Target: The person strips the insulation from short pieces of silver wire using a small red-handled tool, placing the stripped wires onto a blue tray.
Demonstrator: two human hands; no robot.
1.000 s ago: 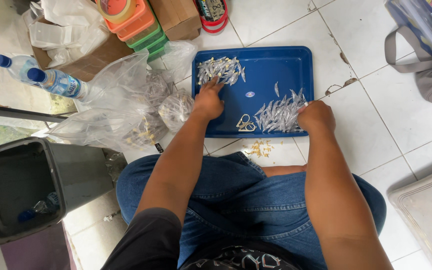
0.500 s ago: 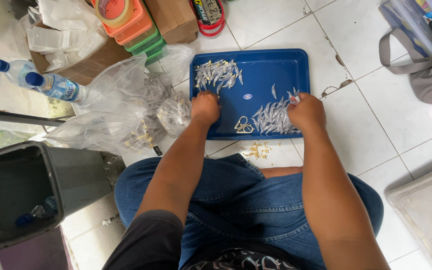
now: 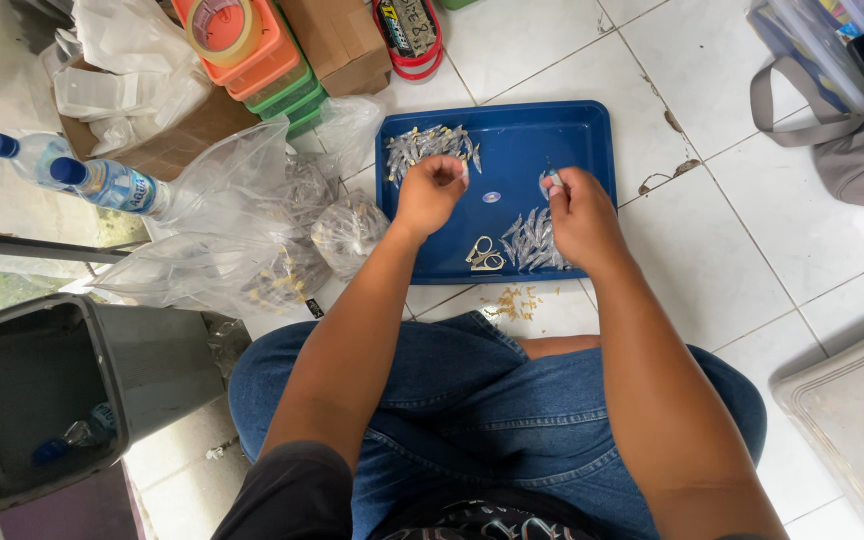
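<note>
Above the blue tray (image 3: 592, 125), the right hand (image 3: 580, 215) pinches a small clear packet (image 3: 549, 180) at its fingers, the packet pile (image 3: 534, 243) just beneath, while the left hand (image 3: 430, 192) is clenched, contents unclear.

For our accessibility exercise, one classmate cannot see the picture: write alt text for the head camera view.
Seen from above, a seated person in jeans holds the left hand and right hand over a blue tray on a white tiled floor, each pinching a small clear packet. Two heaps of such packets and small scissors lie in the tray; plastic bags and a grey bin sit left.
</note>
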